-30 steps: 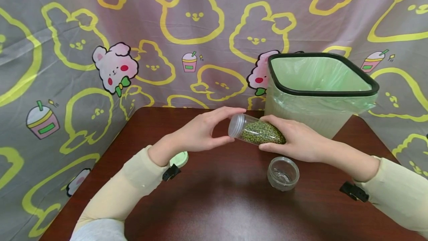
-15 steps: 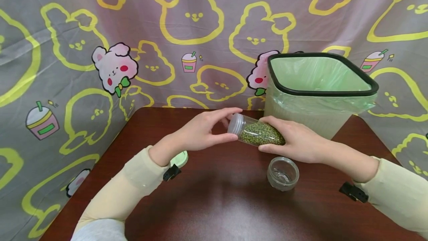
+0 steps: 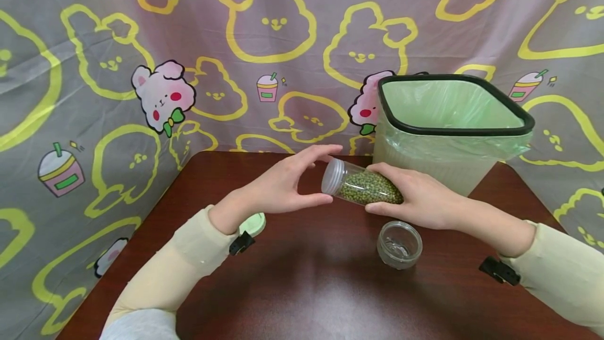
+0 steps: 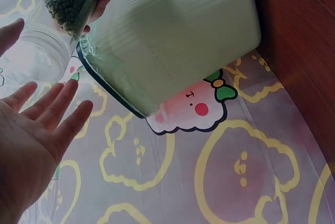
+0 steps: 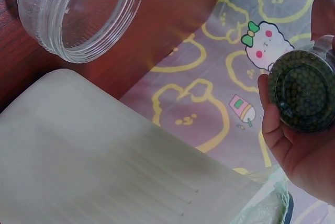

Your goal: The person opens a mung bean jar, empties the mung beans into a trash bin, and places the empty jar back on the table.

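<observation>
My right hand (image 3: 424,198) grips a clear plastic jar (image 3: 370,187) of green beans by its lower end. The jar is tilted nearly on its side above the table, its ridged translucent screw lid (image 3: 333,176) towards the left. Around that lid, the left hand (image 3: 283,182) spreads its fingers and thumb. The left wrist view shows the fingers (image 4: 68,109) extended and apart from the lid (image 4: 42,51). From the right wrist, the bean-filled base (image 5: 304,92) of the jar faces the camera. Below the right hand sits a small clear round container (image 3: 399,245) with no lid on it.
A pale bin (image 3: 434,156) with a black rim and a green liner bag stands behind the right hand. Partly hidden by the left wrist, a pale green round lid (image 3: 255,224) lies on the dark red table (image 3: 302,287). A patterned curtain (image 3: 292,41) hangs behind.
The left fingers and thumb came in against the jar's lid half a second ago and have now spread apart from it. The right hand and jar have stayed nearly still.
</observation>
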`<state>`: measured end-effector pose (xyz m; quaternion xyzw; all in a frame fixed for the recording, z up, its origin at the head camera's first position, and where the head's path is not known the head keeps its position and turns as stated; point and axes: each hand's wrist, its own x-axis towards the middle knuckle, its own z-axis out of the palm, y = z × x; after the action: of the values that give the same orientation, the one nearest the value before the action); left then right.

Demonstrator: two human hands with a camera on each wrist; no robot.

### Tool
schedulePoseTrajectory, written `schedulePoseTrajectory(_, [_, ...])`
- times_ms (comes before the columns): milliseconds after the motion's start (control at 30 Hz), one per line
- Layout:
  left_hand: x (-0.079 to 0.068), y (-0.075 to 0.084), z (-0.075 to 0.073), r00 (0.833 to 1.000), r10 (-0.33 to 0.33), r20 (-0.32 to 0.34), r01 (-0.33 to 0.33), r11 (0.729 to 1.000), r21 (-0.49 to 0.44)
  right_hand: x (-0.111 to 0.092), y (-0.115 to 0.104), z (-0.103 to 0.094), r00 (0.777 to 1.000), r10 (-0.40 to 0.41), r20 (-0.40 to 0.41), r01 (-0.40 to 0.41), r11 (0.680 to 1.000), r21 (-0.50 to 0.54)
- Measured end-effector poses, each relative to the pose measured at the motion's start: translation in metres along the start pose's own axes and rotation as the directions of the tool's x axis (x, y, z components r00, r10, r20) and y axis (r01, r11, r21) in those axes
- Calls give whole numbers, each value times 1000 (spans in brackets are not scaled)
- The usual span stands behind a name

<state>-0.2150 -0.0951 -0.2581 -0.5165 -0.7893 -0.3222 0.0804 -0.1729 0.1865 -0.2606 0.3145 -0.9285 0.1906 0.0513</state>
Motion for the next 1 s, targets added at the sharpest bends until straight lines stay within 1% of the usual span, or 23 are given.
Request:
schedulePoseTrajectory(300, [2, 0, 1, 998, 65, 9, -64, 997, -52, 0, 1, 0, 1000, -4, -3, 4, 1000, 9])
schedulePoseTrajectory(400, [3, -1, 1, 997, 74, 13, -73, 996, -60, -1, 1, 0, 1000, -2, -3, 2, 1000, 13])
schedulePoseTrajectory(833, [3, 1, 1, 1000, 19, 15, -18, 998, -62, -1, 0, -1, 1000, 5, 3, -5, 1000, 16])
schedulePoseTrajectory(1000, [1, 0, 1, 1000, -1, 17, 2, 999, -48, -1, 0, 0, 1000, 3, 3, -3, 1000, 15])
